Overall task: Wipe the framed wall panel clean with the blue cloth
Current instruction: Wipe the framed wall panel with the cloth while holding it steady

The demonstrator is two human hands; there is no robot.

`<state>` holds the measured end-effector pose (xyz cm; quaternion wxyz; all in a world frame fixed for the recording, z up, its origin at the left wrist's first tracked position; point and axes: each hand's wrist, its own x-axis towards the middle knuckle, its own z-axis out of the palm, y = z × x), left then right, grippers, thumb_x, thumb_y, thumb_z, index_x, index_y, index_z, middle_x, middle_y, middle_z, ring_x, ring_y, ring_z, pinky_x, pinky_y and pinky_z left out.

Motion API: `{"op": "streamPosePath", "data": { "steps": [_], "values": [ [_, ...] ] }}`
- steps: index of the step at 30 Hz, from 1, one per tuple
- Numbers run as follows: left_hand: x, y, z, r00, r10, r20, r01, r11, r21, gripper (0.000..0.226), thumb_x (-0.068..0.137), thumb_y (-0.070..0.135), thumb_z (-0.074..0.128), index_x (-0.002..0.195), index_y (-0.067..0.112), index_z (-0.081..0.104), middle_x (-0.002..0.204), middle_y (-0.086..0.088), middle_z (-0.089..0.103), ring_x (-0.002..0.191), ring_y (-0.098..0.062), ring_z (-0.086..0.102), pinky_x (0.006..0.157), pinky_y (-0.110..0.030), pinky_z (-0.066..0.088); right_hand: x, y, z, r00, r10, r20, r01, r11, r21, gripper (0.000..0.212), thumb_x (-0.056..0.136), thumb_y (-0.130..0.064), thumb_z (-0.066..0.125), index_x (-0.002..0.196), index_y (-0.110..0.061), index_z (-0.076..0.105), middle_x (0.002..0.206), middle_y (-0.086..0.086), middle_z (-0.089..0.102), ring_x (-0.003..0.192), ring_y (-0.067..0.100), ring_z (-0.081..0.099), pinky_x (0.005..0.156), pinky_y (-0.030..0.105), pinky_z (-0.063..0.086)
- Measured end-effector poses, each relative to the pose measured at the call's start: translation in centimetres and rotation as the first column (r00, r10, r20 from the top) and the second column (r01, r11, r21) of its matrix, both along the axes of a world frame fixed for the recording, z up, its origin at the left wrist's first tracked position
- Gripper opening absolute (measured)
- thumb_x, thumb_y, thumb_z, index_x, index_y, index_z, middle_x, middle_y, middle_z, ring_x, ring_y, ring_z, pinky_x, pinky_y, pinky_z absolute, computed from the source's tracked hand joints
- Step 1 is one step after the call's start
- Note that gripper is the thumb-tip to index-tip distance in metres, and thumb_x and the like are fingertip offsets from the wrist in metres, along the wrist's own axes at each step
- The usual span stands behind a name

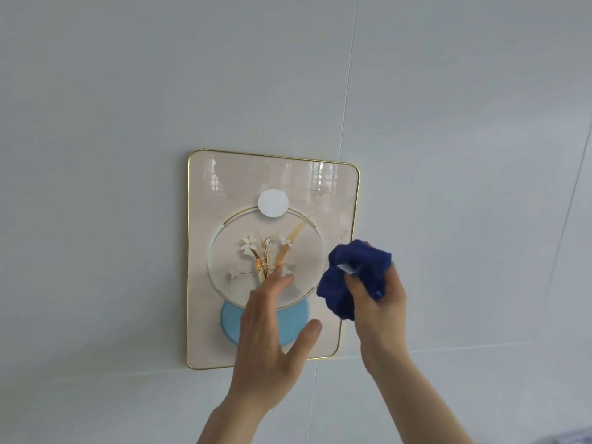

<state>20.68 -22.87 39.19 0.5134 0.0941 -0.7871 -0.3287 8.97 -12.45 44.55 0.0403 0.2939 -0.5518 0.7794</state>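
A framed wall panel point(205, 251) hangs on the wall, cream with a thin gold rim, a round flower design, a white disc near the top and a light blue disc low down. My left hand point(272, 334) is spread open in front of its lower middle, fingertips near the flower design. My right hand point(381, 302) is closed around a bunched dark blue cloth point(355, 277), held at the panel's right edge. A small white tag shows on the cloth.
The panel sits on a pale grey tiled wall point(448, 155) with thin grout lines running beside and below it. Reflections of windows show across the panel's glossy top.
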Motion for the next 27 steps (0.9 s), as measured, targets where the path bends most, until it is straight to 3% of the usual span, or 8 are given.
{"op": "streamPosePath", "data": {
  "steps": [3, 7, 8, 13, 15, 18, 23, 27],
  "values": [
    [-2.1, -1.5, 2.4, 0.979, 0.195, -0.061, -0.204, 0.946, -0.252, 0.061, 0.095, 0.059, 0.052, 0.148, 0.03, 0.041, 0.162, 0.011, 0.038, 0.154, -0.012, 0.03, 0.125, -0.049, 0.029, -3.2, -1.0, 3.4, 0.943, -0.252, -0.217, 0.257, 0.966, -0.008, 0.028, 0.095, -0.014, 0.066, 0.115, -0.031, 0.057, 0.122, 0.004, 0.06, 0.102, 0.013, 0.064, 0.098, 0.044, 0.055],
    [-5.2, -3.5, 5.5, 0.905, 0.422, -0.056, -0.393, 0.778, -0.49, 0.061, 0.1, 0.051, 0.045, 0.155, 0.023, 0.039, 0.168, 0.0, 0.032, 0.16, -0.023, 0.019, 0.13, -0.051, 0.015, -5.8, -2.8, 6.0, 0.807, -0.341, -0.482, 0.375, 0.927, -0.027, 0.049, 0.089, 0.013, 0.051, 0.126, -0.017, 0.062, 0.135, 0.004, 0.047, 0.107, 0.005, 0.052, 0.094, 0.009, 0.045],
    [-5.9, -4.0, 6.1, 0.875, 0.482, -0.049, -0.431, 0.727, -0.535, 0.063, 0.101, 0.051, 0.043, 0.157, 0.022, 0.036, 0.17, -0.002, 0.028, 0.161, -0.025, 0.016, 0.131, -0.05, 0.012, -6.5, -3.4, 6.1, 0.769, -0.345, -0.539, 0.4, 0.917, -0.017, 0.058, 0.085, 0.016, 0.049, 0.129, -0.018, 0.063, 0.137, 0.005, 0.046, 0.112, 0.008, 0.052, 0.094, 0.007, 0.044],
    [-8.7, -6.9, 7.3, 0.74, 0.671, -0.046, -0.53, 0.54, -0.654, 0.072, 0.104, 0.047, 0.04, 0.164, 0.014, 0.018, 0.174, -0.008, 0.015, 0.162, -0.03, 0.009, 0.131, -0.054, 0.014, -9.8, -6.3, 4.8, 0.596, -0.332, -0.732, 0.489, 0.872, 0.003, 0.078, 0.075, 0.018, 0.057, 0.142, -0.023, 0.059, 0.159, 0.014, 0.037, 0.147, 0.035, 0.037, 0.114, 0.044, 0.043],
    [-9.3, -7.9, 6.9, 0.721, 0.69, -0.07, -0.547, 0.503, -0.669, 0.071, 0.105, 0.046, 0.038, 0.164, 0.013, 0.016, 0.174, -0.008, 0.014, 0.162, -0.029, 0.009, 0.131, -0.054, 0.015, -10.7, -6.6, 4.1, 0.517, -0.319, -0.794, 0.519, 0.855, -0.005, 0.069, 0.083, 0.0, 0.053, 0.148, -0.024, 0.055, 0.165, 0.015, 0.031, 0.154, 0.037, 0.028, 0.119, 0.057, 0.039],
    [-9.7, -8.8, 6.5, 0.71, 0.695, -0.109, -0.558, 0.462, -0.689, 0.069, 0.107, 0.048, 0.028, 0.165, 0.014, 0.012, 0.175, -0.006, 0.01, 0.162, -0.028, 0.007, 0.132, -0.051, 0.011, -11.6, -6.9, 2.9, 0.441, -0.28, -0.853, 0.496, 0.868, -0.028, 0.06, 0.092, -0.03, 0.052, 0.152, -0.02, 0.052, 0.168, 0.019, 0.028, 0.158, 0.039, 0.022, 0.119, 0.063, 0.034],
    [-10.4, -9.3, 6.2, 0.689, 0.709, -0.15, -0.59, 0.428, -0.684, 0.07, 0.106, 0.051, 0.014, 0.165, 0.016, 0.007, 0.175, -0.004, 0.007, 0.162, -0.026, 0.004, 0.132, -0.049, 0.008, -11.6, -8.3, 2.2, 0.41, -0.392, -0.823, 0.501, 0.852, -0.156, 0.054, 0.107, -0.051, 0.037, 0.142, -0.017, 0.063, 0.163, 0.022, 0.04, 0.156, 0.042, 0.028, 0.117, 0.065, 0.038],
    [-10.7, -9.6, 6.0, 0.692, 0.699, -0.18, -0.603, 0.422, -0.677, 0.07, 0.105, 0.052, 0.012, 0.165, 0.015, 0.01, 0.175, -0.005, 0.009, 0.162, -0.027, 0.006, 0.132, -0.049, 0.007, -11.8, -9.0, 0.0, 0.342, -0.479, -0.808, 0.558, 0.796, -0.236, 0.029, 0.105, -0.023, 0.06, 0.133, -0.02, 0.07, 0.156, 0.015, 0.051, 0.152, 0.04, 0.039, 0.12, 0.036, 0.042]
  ]
}}
